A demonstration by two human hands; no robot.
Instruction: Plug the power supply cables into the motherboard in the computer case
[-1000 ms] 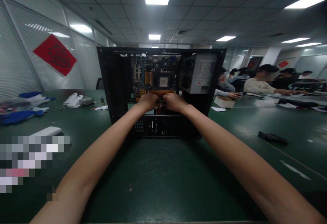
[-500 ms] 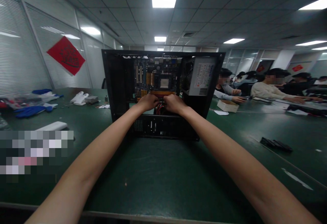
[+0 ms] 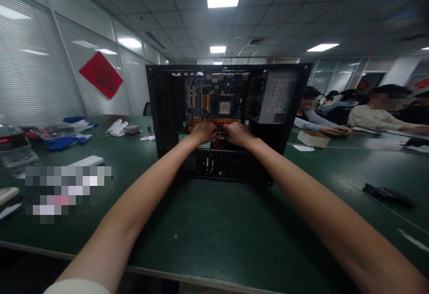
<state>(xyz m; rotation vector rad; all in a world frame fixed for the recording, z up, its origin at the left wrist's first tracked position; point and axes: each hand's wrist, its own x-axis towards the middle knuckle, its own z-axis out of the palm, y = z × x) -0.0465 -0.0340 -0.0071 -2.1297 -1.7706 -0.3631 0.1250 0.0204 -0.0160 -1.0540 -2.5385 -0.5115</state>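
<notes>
An open black computer case (image 3: 152,106) stands upright in front of me. Inside it is a motherboard (image 3: 217,93) with a bare square processor (image 3: 225,107), and a silver power supply (image 3: 280,99) fills the upper right corner. At the board's lower edge, by the orange and yellow memory slots (image 3: 223,120), my left hand (image 3: 203,132) and my right hand (image 3: 238,133) are side by side with fingers curled closed. What they pinch, if anything, is hidden. Red cables (image 3: 217,143) hang just below and between the hands.
On the green table (image 3: 214,231) at left lie blue gloves (image 3: 63,143), a white bundle (image 3: 117,127) and a water bottle (image 3: 18,151). To the right are an open box (image 3: 313,138) and a black strip-like item (image 3: 389,195). Other people (image 3: 378,111) sit working at right.
The view has turned slightly left, so everything appears farther right and the bottle shows more. Both hands stay at the same spot on the board's lower edge.
</notes>
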